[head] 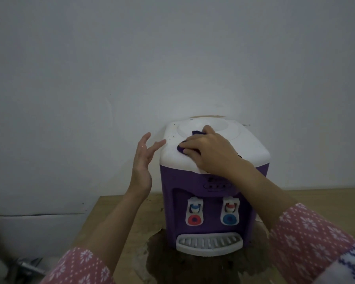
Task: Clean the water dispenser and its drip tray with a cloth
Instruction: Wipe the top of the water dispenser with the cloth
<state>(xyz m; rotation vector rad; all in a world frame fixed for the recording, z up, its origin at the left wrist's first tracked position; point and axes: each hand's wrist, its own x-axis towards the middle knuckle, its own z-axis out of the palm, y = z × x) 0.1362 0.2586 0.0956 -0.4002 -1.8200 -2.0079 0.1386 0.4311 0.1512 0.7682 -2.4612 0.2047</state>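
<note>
1. Water dispenser [205,201] is sitting on the wooden table [115,218], white top under the right hand [210,153].
2. Right fingers are curling onto the purple cloth [181,149], pressing it down to scrub.
3. Left hand [143,158] is hovering beside, fingers spread, likely ready to steady.
4. Drip tray [209,243] is waiting below, seemingly untouched.

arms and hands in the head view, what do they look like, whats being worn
Both hands, the left hand and the right hand, are bare: no gloves, and no rings or watch that can be seen. Both forearms are uncovered. The left sleeve is pink with small white flower and dot prints. The right sleeve matches it and has a white patch with dark blue markings near the frame's edge.
</note>
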